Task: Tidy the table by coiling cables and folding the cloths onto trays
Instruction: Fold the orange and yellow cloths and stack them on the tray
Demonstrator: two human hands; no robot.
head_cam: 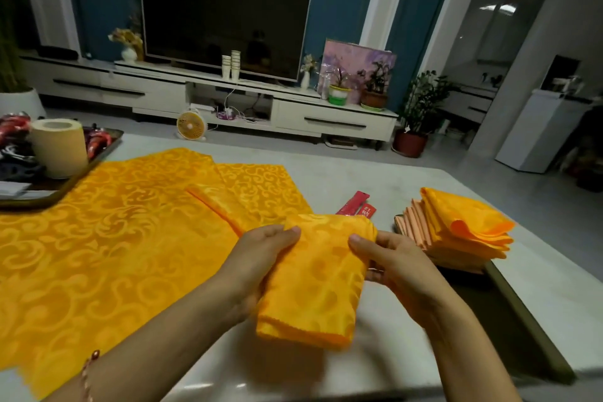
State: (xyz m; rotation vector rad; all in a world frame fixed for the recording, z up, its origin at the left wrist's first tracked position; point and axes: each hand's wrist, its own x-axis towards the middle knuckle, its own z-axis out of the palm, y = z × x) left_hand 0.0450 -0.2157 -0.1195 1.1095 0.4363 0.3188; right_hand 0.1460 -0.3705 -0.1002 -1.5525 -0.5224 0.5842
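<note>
Folded cloth, yellow with a scroll pattern, is held up over the table's near edge, between both hands. The left hand grips its left side with the thumb on top and fingers curled beneath; the right hand pinches its right side the same way. Its long axis runs from the far fold toward the person, the loose edges nearest. The stack of folded cloths sits on the dark tray along the table's right edge, just beyond the right hand, so that hand is the nearer one for the carry across. Unfolded cloths lie spread toward the left edge.
</note>
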